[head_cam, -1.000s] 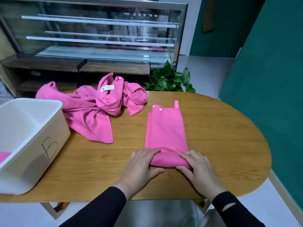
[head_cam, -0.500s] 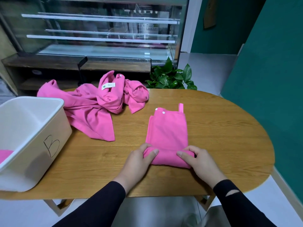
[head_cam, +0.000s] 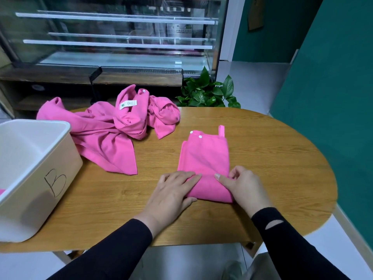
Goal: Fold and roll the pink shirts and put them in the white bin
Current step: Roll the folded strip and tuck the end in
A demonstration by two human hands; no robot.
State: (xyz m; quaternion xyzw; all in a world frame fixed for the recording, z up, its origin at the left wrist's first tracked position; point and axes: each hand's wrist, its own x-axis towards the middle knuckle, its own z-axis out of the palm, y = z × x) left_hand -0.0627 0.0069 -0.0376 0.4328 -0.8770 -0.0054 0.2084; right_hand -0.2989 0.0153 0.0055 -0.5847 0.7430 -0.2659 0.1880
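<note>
Head view: a folded pink shirt point(head_cam: 204, 158) is being kept flat on the wooden table point(head_cam: 272, 158), its near end rolled up into a thick roll point(head_cam: 211, 190) between two hands. The left hand point(head_cam: 173, 193) is being laid on the roll's left end, fingers straight and pressed on top, thumb lying against the roll's near side. The right hand point(head_cam: 245, 188) is being curled round the roll's right end, thumb on top and fingers bent over the far side, so the cloth is being gripped. Two white snaps point(head_cam: 195, 134) are being shown at the shirt's far edge. A heap of unfolded pink shirts point(head_cam: 109, 134) is lying at the table's far left, well apart from the roll. The white bin point(head_cam: 34, 174), marked B, is standing at the left edge, with a bit of pink cloth point(head_cam: 2, 192) inside it. A leafy plant point(head_cam: 207, 91) is standing beyond the table, beside a glass display case point(head_cam: 121, 37).
</note>
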